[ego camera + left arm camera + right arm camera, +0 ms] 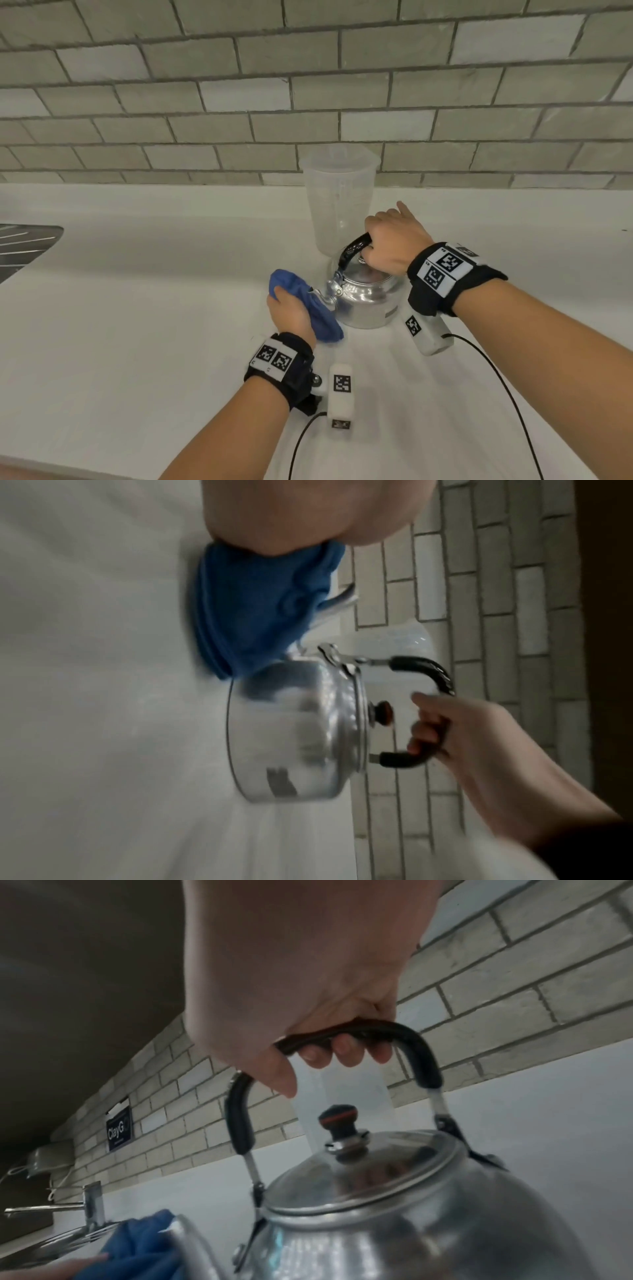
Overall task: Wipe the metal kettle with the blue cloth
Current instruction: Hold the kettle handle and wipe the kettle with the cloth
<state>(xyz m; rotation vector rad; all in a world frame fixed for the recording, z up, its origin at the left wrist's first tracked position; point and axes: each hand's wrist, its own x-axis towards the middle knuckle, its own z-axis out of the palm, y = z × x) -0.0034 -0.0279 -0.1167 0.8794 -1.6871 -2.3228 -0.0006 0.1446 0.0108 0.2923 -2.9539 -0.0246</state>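
A shiny metal kettle (pixel 368 301) with a black arched handle (pixel 352 251) stands on the white counter (pixel 137 325). My right hand (pixel 390 241) grips the handle from above, fingers curled under it (pixel 342 1050). My left hand (pixel 291 313) holds the bunched blue cloth (pixel 308 308) against the kettle's left side, wrapped over the spout (pixel 337 603). In the left wrist view the cloth (pixel 260 610) covers most of the spout and touches the kettle body (pixel 291 731). The lid knob (pixel 339 1119) is black with a red ring.
A tall clear plastic jug (pixel 337 198) stands just behind the kettle, against the grey brick wall (pixel 308 85). A sink drainer (pixel 24 246) lies at the far left, with a tap (pixel 89 1202) by it. Black cables (pixel 507 394) trail from the wrist cameras over the counter.
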